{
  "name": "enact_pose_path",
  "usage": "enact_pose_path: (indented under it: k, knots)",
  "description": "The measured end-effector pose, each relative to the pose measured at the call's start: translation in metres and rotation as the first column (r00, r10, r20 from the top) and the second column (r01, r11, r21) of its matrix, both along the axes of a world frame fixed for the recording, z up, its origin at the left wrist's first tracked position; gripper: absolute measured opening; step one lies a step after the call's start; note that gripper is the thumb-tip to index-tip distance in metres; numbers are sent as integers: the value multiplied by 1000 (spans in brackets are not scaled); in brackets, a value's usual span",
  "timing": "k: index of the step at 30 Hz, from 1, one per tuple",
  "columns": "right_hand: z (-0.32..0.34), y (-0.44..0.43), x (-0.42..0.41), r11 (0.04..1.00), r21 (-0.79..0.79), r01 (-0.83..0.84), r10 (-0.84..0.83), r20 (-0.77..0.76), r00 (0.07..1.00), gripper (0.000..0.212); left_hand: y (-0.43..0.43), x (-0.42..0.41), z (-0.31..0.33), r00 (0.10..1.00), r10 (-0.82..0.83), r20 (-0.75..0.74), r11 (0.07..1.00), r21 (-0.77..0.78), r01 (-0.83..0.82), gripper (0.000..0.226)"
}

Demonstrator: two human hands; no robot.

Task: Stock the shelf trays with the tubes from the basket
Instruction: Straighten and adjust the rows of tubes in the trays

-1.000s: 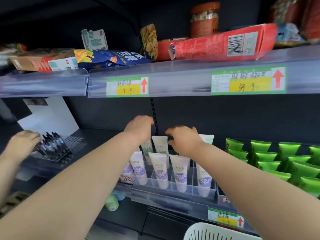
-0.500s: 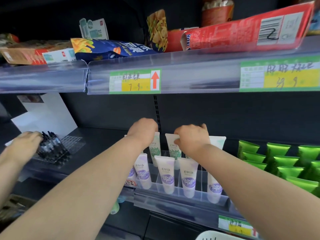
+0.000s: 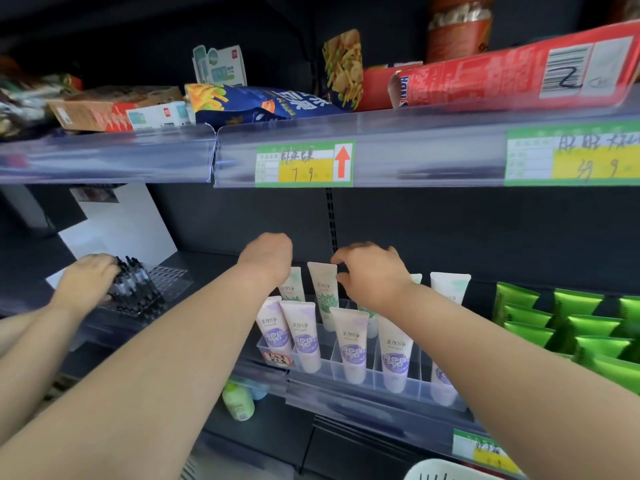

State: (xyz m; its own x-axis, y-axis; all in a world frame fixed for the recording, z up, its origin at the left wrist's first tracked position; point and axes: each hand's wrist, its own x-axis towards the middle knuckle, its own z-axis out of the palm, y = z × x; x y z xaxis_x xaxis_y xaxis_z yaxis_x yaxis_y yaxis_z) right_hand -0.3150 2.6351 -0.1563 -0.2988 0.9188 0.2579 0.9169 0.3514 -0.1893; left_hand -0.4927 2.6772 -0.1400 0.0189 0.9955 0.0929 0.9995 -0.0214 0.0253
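Your left hand (image 3: 266, 259) and right hand (image 3: 372, 275) both reach over the tubes (image 3: 353, 344) in the clear shelf tray (image 3: 377, 381). Your left hand is curled into a fist, and you cannot tell if it holds anything. Your right hand has its fingers bent and a little apart, just beside the top of a green tube (image 3: 323, 292), and it holds nothing you can see. The purple tubes stand in the front slots and the green ones stand behind. Green packs (image 3: 561, 323) sit to the right. Another person's hand (image 3: 85, 282) rests on some black pens (image 3: 135, 289) at the left. Your right arm hides part of the tray. The white basket (image 3: 446, 472) is cut off at the bottom edge. Since half a second ago, your right hand has opened a little, and more of the basket shows.
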Motion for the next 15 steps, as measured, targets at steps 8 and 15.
enact_pose_path:
  k: [8,15]
  knots:
    - [4,-1,-5,998,-31,-56,58,55,997,30,6,4,-13,1000,13,21,998,60,-14,32]
    - [3,-1,-5,999,-28,-45,47,67,997,28,9,5,-13,997,24,76,998,56,-28,33]
